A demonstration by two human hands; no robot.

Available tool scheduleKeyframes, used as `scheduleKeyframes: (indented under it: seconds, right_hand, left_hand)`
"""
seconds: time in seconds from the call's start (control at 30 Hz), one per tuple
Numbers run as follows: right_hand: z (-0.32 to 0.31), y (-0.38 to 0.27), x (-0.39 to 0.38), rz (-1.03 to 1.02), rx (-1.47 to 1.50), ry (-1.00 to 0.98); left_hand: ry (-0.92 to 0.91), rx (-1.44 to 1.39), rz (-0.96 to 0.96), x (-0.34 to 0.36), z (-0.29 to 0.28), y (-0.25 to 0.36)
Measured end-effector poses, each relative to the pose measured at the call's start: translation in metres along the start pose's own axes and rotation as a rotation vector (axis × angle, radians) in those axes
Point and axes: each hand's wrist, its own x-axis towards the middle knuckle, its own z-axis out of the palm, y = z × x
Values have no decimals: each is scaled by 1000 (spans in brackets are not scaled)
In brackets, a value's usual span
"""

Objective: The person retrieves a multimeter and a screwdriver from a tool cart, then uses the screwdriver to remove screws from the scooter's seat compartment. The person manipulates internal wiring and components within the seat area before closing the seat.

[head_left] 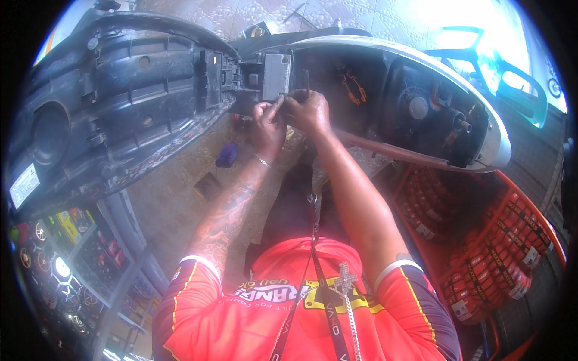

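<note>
My left hand (269, 127) and my right hand (309, 112) meet at the near end of a grey rectangular battery (277, 75), set in the body of a scooter by the seat hinge. A thin dark rod (307, 79) stands up from the fingers of my right hand; its kind I cannot make out. The fingers of my left hand are drawn together in a pinch beside it, and whatever lies between them is hidden. To the left the scooter's black seat (138, 78) is tipped back, its underside upward.
The open storage well (337, 66) right of my hands holds an orange looped wire (354, 89). A purple object (227, 155) lies on the floor. Red-wrapped tyres (481, 271) fill an orange rack at lower right. Shelves of parts (90, 259) stand at lower left.
</note>
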Motion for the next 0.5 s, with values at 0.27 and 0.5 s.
scheduleKeyframes:
  seconds: [0.27, 0.5]
  right_hand:
    - [-16, -10, 9, 71, -46, -160]
    - [-31, -28, 7, 188, -11, -168]
  left_hand:
    - [22, 18, 19, 0, 0, 2]
    - [16, 22, 24, 0, 0, 1]
